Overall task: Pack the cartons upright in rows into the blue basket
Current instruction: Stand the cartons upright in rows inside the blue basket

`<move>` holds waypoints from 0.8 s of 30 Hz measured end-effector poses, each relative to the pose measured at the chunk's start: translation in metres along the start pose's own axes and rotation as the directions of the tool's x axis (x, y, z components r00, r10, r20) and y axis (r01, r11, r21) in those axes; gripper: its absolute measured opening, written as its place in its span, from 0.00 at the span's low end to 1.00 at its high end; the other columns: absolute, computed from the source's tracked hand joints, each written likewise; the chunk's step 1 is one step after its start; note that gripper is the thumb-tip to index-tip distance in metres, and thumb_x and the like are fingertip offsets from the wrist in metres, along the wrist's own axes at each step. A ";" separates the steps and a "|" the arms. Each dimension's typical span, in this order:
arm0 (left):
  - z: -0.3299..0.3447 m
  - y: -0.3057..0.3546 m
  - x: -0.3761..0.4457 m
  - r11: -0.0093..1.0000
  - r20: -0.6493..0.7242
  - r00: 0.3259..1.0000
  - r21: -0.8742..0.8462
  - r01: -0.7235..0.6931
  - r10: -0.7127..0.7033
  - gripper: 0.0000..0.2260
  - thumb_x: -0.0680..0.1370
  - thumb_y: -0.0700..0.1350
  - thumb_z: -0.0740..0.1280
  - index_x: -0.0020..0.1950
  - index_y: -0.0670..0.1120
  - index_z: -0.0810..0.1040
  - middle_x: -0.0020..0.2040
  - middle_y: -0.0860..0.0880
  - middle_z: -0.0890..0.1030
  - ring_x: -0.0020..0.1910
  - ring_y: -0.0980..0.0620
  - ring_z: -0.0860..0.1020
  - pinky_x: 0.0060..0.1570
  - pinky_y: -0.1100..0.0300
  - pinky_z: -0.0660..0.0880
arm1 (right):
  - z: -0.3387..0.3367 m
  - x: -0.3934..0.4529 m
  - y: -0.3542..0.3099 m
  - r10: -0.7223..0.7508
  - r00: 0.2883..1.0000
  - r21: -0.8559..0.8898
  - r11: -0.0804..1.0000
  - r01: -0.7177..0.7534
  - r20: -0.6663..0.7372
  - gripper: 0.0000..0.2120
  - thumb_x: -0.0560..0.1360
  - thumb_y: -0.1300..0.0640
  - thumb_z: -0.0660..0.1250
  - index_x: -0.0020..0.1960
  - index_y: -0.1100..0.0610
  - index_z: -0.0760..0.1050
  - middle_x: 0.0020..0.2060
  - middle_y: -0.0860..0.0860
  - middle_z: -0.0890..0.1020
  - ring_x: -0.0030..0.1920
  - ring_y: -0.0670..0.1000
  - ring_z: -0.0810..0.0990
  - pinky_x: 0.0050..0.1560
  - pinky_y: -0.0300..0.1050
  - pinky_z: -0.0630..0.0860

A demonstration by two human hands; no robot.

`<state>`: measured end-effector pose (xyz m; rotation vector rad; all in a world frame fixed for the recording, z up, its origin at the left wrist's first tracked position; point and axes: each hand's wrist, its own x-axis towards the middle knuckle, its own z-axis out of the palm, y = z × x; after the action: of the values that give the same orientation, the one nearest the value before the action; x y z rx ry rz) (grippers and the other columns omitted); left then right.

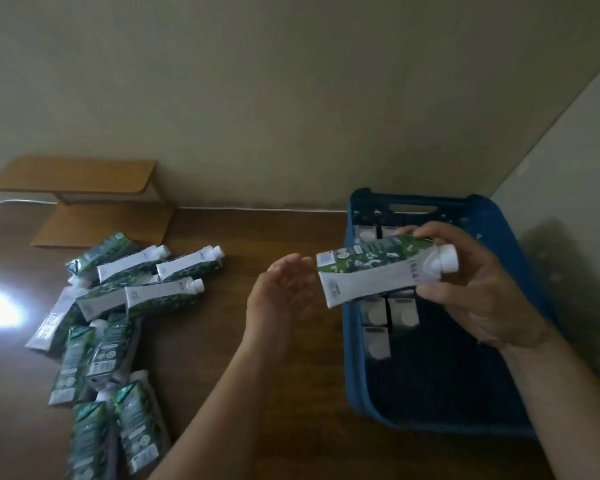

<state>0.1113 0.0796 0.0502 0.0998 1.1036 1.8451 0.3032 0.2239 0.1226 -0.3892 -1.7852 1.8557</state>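
Observation:
My right hand (478, 292) holds a green and white carton (378, 271) with a white cap, lying sideways in the air over the left part of the blue basket (357, 393). My left hand (281, 296) is empty with its fingers apart, just left of the carton's base and not touching it. Several cartons (402, 315) stand upright in rows along the basket's far-left side; the near half of the basket looks dark and bare. A heap of several more cartons (118, 306) lies flat on the wooden table (291, 393) at the left.
An open cardboard box (84, 195) sits at the table's back left against the wall. A bright glare spot (0, 310) shines on the table's left edge. The wall runs close behind the basket and along the right side.

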 end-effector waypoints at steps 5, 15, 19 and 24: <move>0.033 -0.034 0.004 0.890 0.150 0.988 0.455 -0.040 -0.032 0.14 0.81 0.48 0.60 0.67 0.54 0.72 0.65 0.54 0.77 0.61 0.55 0.76 0.53 0.59 0.74 | -0.041 -0.040 -0.023 -0.045 0.999 -0.402 0.915 0.038 -0.007 0.18 0.66 0.40 0.76 0.54 0.40 0.81 0.59 0.40 0.79 0.65 0.44 0.75 0.60 0.35 0.71; 0.036 -0.066 0.006 0.913 0.200 0.978 0.406 -0.027 -0.060 0.29 0.68 0.56 0.71 0.68 0.59 0.68 0.66 0.48 0.75 0.63 0.45 0.77 0.63 0.40 0.75 | -0.039 -0.040 0.052 0.326 0.910 -0.964 0.154 0.215 0.255 0.29 0.71 0.55 0.70 0.69 0.42 0.67 0.60 0.41 0.72 0.54 0.46 0.72 0.48 0.46 0.77; 0.032 -0.069 0.008 0.912 0.222 0.974 0.407 -0.050 -0.046 0.30 0.68 0.57 0.72 0.68 0.59 0.69 0.67 0.48 0.76 0.63 0.46 0.78 0.63 0.41 0.75 | -0.028 -0.037 0.076 0.438 0.870 -0.974 0.092 0.208 0.227 0.27 0.72 0.59 0.68 0.68 0.48 0.65 0.58 0.50 0.65 0.49 0.53 0.76 0.44 0.51 0.78; 0.024 -0.069 0.004 0.894 0.225 0.973 0.446 -0.053 -0.055 0.31 0.70 0.64 0.67 0.71 0.58 0.67 0.67 0.53 0.76 0.65 0.54 0.76 0.61 0.53 0.76 | -0.012 -0.032 0.073 0.472 0.860 -0.972 -0.030 0.235 0.194 0.24 0.74 0.62 0.66 0.68 0.53 0.64 0.59 0.53 0.68 0.47 0.54 0.77 0.41 0.50 0.77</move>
<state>0.1680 0.1082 0.0130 0.5720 1.3397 1.4971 0.3230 0.2176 0.0450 -0.6026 -3.4002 0.1281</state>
